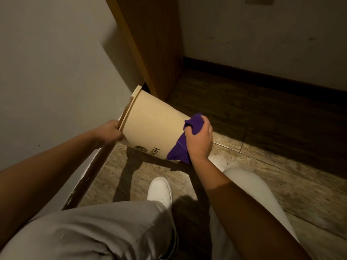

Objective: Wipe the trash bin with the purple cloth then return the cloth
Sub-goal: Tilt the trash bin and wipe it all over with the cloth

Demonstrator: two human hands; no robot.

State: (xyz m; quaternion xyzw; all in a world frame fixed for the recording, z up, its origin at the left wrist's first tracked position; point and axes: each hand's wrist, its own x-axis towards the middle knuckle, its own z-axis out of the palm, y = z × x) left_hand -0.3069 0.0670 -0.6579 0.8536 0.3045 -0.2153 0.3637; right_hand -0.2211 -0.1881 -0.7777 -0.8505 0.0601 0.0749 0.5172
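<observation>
A cream plastic trash bin (154, 126) is held off the floor, tipped on its side with its rim toward the left wall and its base toward the right. Dark lettering shows on its lower side. My left hand (110, 132) grips the bin's rim at the lower left. My right hand (200, 140) presses a bunched purple cloth (185, 141) against the bin's base end; part of the cloth hangs below my palm.
A white wall (56, 72) runs close on the left with a worn baseboard. A wooden cabinet side (150, 44) stands behind the bin. Wood-look floor (262, 166) lies to the right. My white shoe (160, 191) and light trouser legs fill the foreground.
</observation>
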